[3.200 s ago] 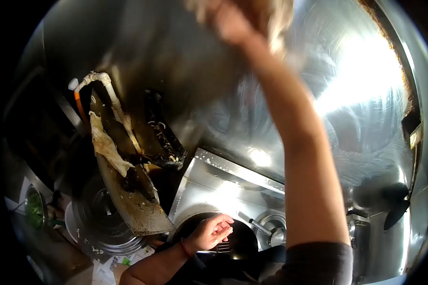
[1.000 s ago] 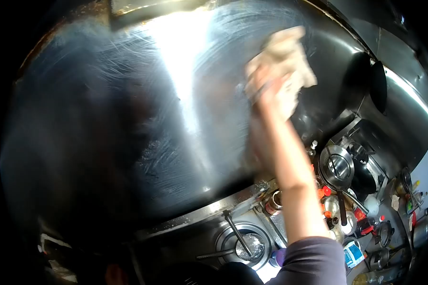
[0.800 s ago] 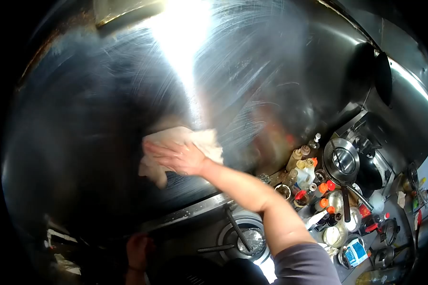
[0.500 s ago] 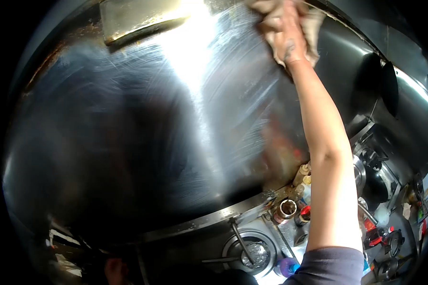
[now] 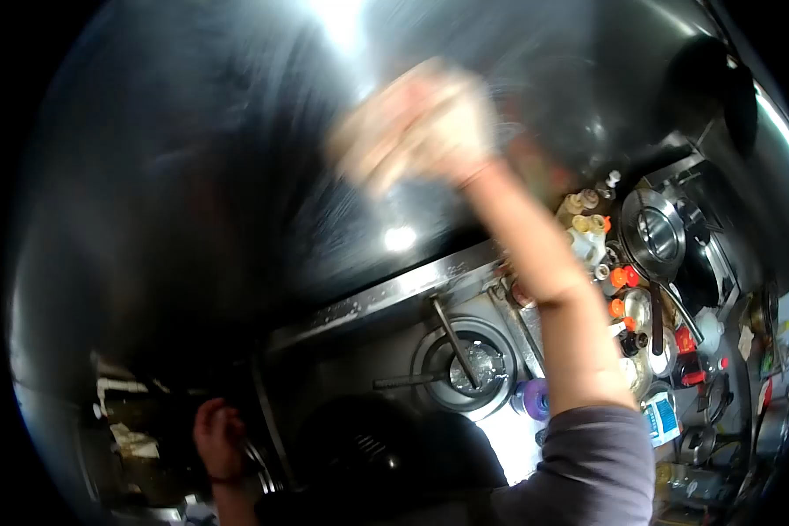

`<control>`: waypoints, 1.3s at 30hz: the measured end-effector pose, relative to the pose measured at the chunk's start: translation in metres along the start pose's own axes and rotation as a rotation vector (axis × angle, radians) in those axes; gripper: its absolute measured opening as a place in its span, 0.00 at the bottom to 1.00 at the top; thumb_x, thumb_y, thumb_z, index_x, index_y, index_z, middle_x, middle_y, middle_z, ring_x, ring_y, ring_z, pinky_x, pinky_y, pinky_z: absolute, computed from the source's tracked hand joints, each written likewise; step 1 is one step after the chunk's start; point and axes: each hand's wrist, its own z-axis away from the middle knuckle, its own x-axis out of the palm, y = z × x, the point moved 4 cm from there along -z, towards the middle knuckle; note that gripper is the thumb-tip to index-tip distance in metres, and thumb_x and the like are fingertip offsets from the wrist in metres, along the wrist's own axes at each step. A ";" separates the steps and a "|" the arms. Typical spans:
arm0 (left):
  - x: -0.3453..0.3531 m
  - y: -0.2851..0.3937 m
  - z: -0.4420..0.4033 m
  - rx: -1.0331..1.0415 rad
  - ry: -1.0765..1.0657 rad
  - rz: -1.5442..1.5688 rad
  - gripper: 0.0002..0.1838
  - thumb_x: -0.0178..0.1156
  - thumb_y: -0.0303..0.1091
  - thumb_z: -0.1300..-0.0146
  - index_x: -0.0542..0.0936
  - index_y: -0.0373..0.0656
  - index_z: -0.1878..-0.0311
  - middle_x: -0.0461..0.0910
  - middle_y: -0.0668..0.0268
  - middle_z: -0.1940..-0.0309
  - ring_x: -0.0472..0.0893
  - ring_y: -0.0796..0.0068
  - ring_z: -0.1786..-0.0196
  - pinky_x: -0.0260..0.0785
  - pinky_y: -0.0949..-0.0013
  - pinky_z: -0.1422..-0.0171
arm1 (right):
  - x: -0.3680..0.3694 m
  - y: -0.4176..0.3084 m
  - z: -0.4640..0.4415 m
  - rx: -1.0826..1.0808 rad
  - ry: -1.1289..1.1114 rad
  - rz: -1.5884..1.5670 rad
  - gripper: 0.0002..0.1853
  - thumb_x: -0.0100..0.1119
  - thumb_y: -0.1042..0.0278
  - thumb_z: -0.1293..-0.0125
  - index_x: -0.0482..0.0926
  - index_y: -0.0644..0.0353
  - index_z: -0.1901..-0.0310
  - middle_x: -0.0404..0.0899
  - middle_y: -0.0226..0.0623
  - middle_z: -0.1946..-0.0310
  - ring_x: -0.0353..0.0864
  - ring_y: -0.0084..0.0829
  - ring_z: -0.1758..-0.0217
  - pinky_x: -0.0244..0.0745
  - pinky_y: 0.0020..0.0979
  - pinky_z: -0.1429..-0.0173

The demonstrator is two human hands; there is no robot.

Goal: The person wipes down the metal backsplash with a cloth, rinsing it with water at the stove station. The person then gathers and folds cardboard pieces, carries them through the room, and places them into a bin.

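My right hand (image 5: 454,131), smeared by motion, is closed on a beige cloth (image 5: 381,145). It is against or just in front of a shiny, streaked metal wall panel (image 5: 237,149), and blur hides the exact contact. Low on the left is my left hand (image 5: 219,438), in shadow near a dark counter edge. Its fingers are loosely bent and a little apart, with nothing visible in them.
Below the wall sits a stove burner with a round pan or basin (image 5: 478,368) under a metal faucet-like bar (image 5: 456,342). Bottles (image 5: 579,206), jars and a lidded pan (image 5: 653,232) crowd the right side. A purple-capped bottle (image 5: 533,399) stands near my right arm.
My right hand has swept the cloth down and left from the upper right of the wall. The view has tilted lower, and more of my left hand and forearm shows.
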 end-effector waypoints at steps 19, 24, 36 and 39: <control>-0.099 0.015 0.071 -0.086 0.220 0.456 0.12 0.50 0.28 0.32 0.71 0.39 0.47 0.73 0.67 0.65 0.71 0.82 0.66 0.66 0.80 0.64 | 0.108 0.008 0.038 1.086 -0.100 0.679 0.29 0.46 0.44 0.35 0.69 0.55 0.40 0.69 0.42 0.43 0.61 0.42 0.38 0.52 0.48 0.36; -0.140 -0.015 0.094 -0.118 0.236 0.584 0.12 0.49 0.29 0.32 0.70 0.39 0.46 0.71 0.66 0.67 0.68 0.81 0.68 0.64 0.80 0.67 | 0.099 -0.002 0.050 1.335 0.105 0.564 0.27 0.51 0.44 0.38 0.73 0.52 0.43 0.73 0.39 0.46 0.67 0.40 0.41 0.61 0.47 0.40; -0.059 -0.051 0.075 -0.266 -0.116 0.921 0.10 0.47 0.29 0.32 0.72 0.39 0.50 0.73 0.65 0.67 0.69 0.79 0.70 0.63 0.76 0.67 | 0.278 -0.504 -0.096 0.236 -0.618 -0.153 0.09 0.57 0.62 0.42 0.81 0.51 0.61 0.80 0.33 0.57 0.77 0.33 0.51 0.73 0.29 0.54; -0.063 -0.053 0.074 -0.280 -0.095 0.934 0.10 0.48 0.29 0.32 0.72 0.39 0.51 0.73 0.67 0.67 0.69 0.80 0.70 0.64 0.76 0.67 | 0.316 -0.518 -0.079 0.142 -0.093 -0.561 0.15 0.55 0.67 0.45 0.78 0.57 0.55 0.74 0.41 0.52 0.70 0.37 0.44 0.71 0.32 0.45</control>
